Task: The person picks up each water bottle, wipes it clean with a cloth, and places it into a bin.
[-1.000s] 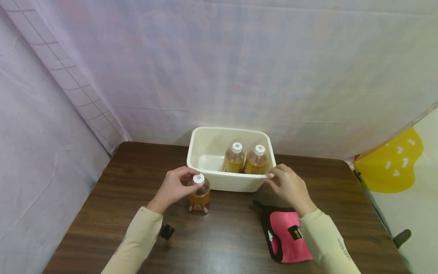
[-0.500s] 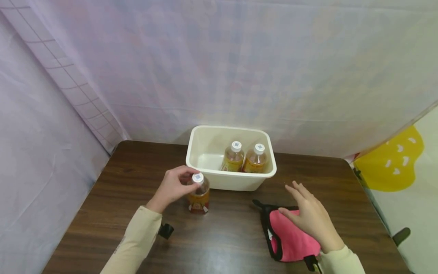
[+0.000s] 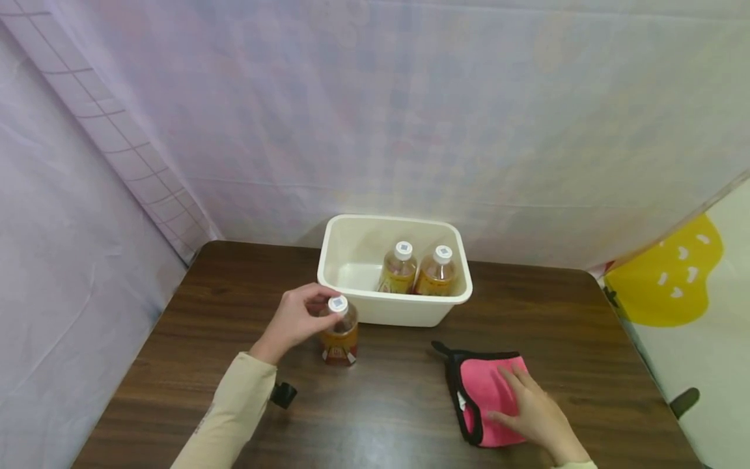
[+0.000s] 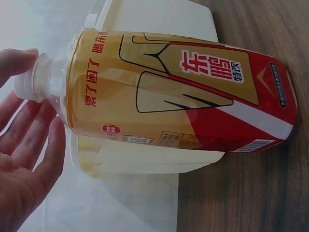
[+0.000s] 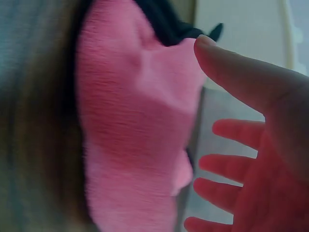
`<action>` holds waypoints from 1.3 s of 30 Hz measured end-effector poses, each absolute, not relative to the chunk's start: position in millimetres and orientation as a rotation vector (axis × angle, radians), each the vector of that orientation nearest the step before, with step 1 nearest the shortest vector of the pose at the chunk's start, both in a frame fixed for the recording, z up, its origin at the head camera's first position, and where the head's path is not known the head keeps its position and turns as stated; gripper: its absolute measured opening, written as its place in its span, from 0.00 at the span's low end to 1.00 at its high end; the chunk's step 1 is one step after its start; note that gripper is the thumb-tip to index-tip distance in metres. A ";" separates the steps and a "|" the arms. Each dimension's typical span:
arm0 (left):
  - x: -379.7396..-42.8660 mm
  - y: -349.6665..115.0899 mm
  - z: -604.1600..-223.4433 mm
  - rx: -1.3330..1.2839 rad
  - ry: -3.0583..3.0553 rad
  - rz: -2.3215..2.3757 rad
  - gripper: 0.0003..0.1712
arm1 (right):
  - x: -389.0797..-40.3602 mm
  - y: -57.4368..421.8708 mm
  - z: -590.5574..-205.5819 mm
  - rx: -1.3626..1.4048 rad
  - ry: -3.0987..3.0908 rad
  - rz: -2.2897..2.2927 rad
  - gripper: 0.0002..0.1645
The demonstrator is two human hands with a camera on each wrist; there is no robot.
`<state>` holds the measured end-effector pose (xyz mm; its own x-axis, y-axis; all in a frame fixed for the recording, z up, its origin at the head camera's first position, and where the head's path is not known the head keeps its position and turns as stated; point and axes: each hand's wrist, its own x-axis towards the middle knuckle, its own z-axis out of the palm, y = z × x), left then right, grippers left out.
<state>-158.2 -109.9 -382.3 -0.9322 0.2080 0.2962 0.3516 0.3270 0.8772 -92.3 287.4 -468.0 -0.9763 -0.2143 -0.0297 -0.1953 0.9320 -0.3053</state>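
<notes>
My left hand (image 3: 299, 320) pinches the white cap of a drink bottle (image 3: 341, 342) between thumb and fingers. The bottle stands upright on the table, just in front of the white plastic bin (image 3: 392, 312). Its gold and red label shows large in the left wrist view. Inside the bin, two similar bottles stand at the right side, a left one (image 3: 398, 273) and a right one (image 3: 435, 279). Over a folded pink cloth (image 3: 483, 384) with black edging and a hanging loop is my right hand (image 3: 541, 413), fingers spread, thumb near the edging in the right wrist view.
A small black object (image 3: 284, 395) shows beside the left wrist. The brown wooden table (image 3: 375, 430) reaches back to a pale patterned curtain (image 3: 398, 117). A yellow printed shape (image 3: 668, 286) is on the cloth at the right.
My right hand has left the bin's front right corner, its fingers have spread, and it has come back and down over the pink cloth. The left hand stays on the bottle cap.
</notes>
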 end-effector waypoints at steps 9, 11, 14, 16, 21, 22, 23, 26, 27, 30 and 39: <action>-158.8 -111.0 -384.2 -0.533 -2.450 -1.679 0.16 | -93.8 287.5 -490.9 -0.254 2.966 -0.435 0.54; -159.4 -110.7 -384.9 -0.539 -2.450 -1.683 0.16 | -93.4 287.8 -493.9 -0.229 2.963 -0.424 0.54; -160.2 -110.2 -385.8 -0.541 -2.450 -1.684 0.16 | -93.4 287.6 -496.0 -0.205 2.965 -0.405 0.55; -160.4 -110.2 -386.2 -0.538 -2.452 -1.682 0.16 | -93.3 286.9 -495.9 -0.203 2.975 -0.404 0.55; -160.6 -110.8 -386.8 -0.534 -2.453 -1.682 0.16 | -94.8 284.7 -495.3 -0.202 2.994 -0.405 0.54; -160.6 -111.0 -386.9 -0.533 -2.454 -1.682 0.16 | -95.4 284.2 -495.3 -0.203 2.994 -0.402 0.54; -160.6 -111.1 -386.9 -0.532 -2.453 -1.684 0.16 | -95.7 283.7 -495.2 -0.201 2.995 -0.399 0.53; -160.5 -111.5 -386.8 -0.528 -2.451 -1.687 0.16 | -96.6 282.3 -495.2 -0.200 2.990 -0.383 0.52; -160.6 -111.6 -386.7 -0.529 -2.450 -1.689 0.16 | -96.9 282.0 -495.4 -0.200 2.990 -0.378 0.51; -160.9 -111.6 -386.7 -0.529 -2.448 -1.691 0.16 | -96.5 280.8 -495.2 -0.196 3.000 -0.361 0.49; -161.6 -111.4 -388.0 -0.533 -2.436 -1.693 0.15 | -97.0 277.7 -494.9 -0.227 3.038 -0.323 0.41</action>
<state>-161.6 -111.4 -388.0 -0.9296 0.2136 0.3005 0.3561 0.3094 0.8817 -97.0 277.7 -494.9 -0.9860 -0.1551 -0.0616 -0.1387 0.9668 -0.2145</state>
